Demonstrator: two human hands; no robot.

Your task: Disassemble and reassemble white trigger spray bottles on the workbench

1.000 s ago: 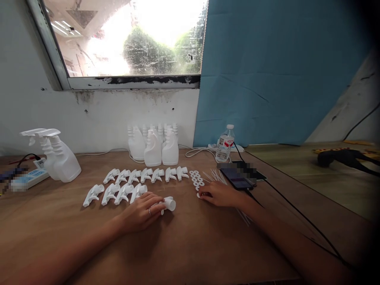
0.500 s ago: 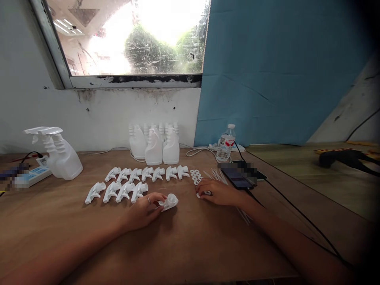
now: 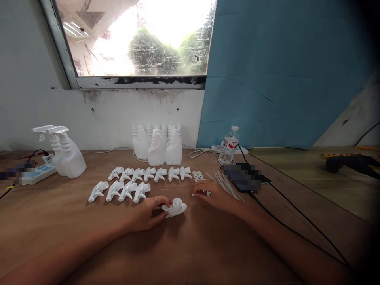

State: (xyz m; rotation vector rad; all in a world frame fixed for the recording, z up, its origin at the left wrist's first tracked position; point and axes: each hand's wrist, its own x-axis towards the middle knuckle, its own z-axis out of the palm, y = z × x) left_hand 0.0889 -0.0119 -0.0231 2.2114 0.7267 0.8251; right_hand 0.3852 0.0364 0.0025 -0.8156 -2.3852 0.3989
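My left hand (image 3: 150, 213) is closed on a white spray trigger head (image 3: 177, 206), its round collar opening facing up. Pinched between the thumb and fingertips of my right hand (image 3: 218, 196) is a small white washer (image 3: 194, 194), seen nearly edge-on. Another washer (image 3: 208, 193) shows in the gap under that hand; whether it touches the palm I cannot tell. Just beyond my right fingers lies a cluster of white ring washers (image 3: 197, 174). Thin white dip tubes (image 3: 227, 184) lie behind the same hand, partly covered by it. Several more trigger heads (image 3: 127, 191) lie in two rows beyond my left hand.
White bottles without heads (image 3: 156, 150) stand against the wall. At the left are spray bottles with heads (image 3: 69, 156) and a power strip (image 3: 40, 174). To the right are a water bottle (image 3: 229, 146), a phone (image 3: 239, 178) and black cables (image 3: 297, 214).
My right hand has lifted slightly from the washers toward me, a washer now showing at its fingertips. My left hand has moved the trigger head right and nearer, its collar turned more upright.
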